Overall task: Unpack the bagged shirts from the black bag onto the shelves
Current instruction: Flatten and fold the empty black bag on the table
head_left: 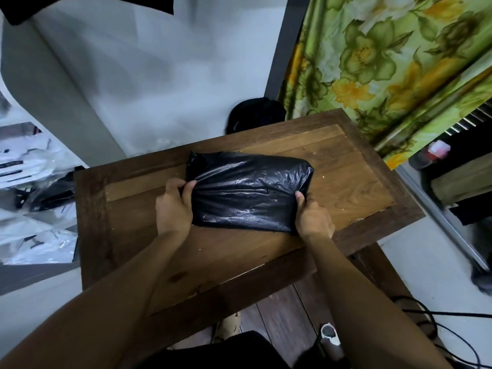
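Gripping the black bag at both ends, left grip clenched on its bunched mouth, right grip pinching the far corner, I am steadying it flat on the tabletop, seemingly for opening.

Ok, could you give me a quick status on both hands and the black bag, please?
Left hand gripping black bag at its left end, right hand at its right. Bag flat on wooden table, closed. Nothing in the way.
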